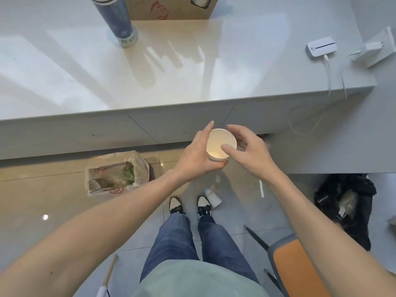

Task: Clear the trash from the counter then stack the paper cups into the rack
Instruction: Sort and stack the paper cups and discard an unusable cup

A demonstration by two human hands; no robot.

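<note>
The left hand [194,156] wraps a small nested stack of round white paper cups [220,145], held near the glossy grey desk [192,82] edge. The right hand [246,151], fingers loosely spread, rests its thumb on the top rim.

Glossy counter over a tiled floor

Beyond the hands a pale, shiny countertop [171,71] mirrors bright streaks of light, its grey front panel [107,133] dropping just behind them. Below, the floor [42,200] is polished tile, beige to the left of the hands, grey [235,215] beneath them, with a small light glint. An orange-seated chair [300,273] with dark legs stands nearer, to the lower right.
</note>
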